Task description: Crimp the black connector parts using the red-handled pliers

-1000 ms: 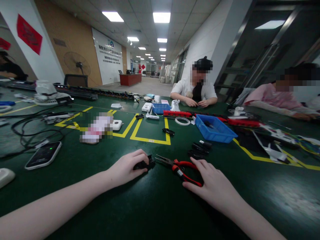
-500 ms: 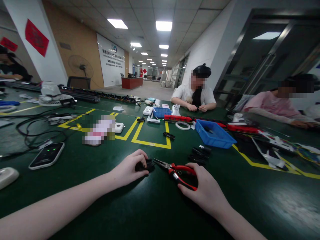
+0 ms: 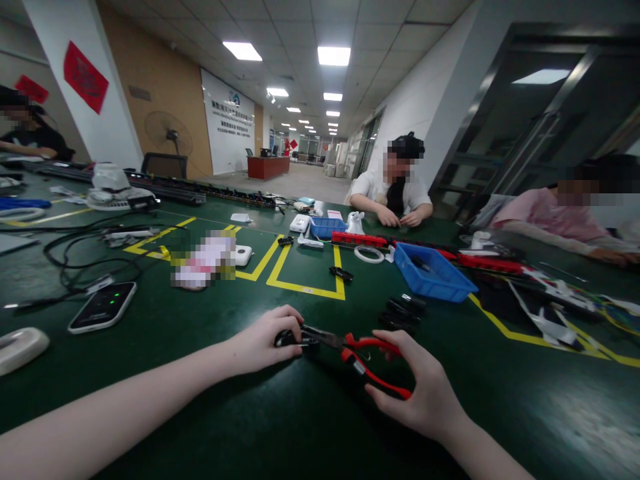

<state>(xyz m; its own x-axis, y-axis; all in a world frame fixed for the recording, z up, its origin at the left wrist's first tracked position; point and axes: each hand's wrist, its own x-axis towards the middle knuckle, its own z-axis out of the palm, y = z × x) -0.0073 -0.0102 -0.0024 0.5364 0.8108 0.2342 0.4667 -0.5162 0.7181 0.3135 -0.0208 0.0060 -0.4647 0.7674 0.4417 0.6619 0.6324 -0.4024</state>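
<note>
Low over the green table (image 3: 240, 427), my left hand (image 3: 267, 340) grips a small black part (image 3: 306, 340), its exact kind too dark to make out. My right hand (image 3: 417, 383) is wrapped round the red-and-black handles of needle-nose pliers (image 3: 353, 353), which are spread apart. The tips of the pliers point left and reach the black part beside my left fingertips; whether the jaws bite on it I cannot tell. Beyond the pliers lie several black cylindrical pieces (image 3: 403, 312). Another small black piece (image 3: 341, 273) rests near the yellow tape corner.
A blue tray (image 3: 434, 283) with dark items stands at right, before a long red strip (image 3: 380, 241). At left lie a black-screened device (image 3: 103, 308), cables (image 3: 57, 250) and a phone (image 3: 205, 260). Across the table sits a person in white (image 3: 393, 193); another in pink (image 3: 530, 213) is at right.
My right hand has spread the pliers' handles wider, and their tips have moved left onto the black part. My left hand still grips that part. The whole view has shifted slightly.
</note>
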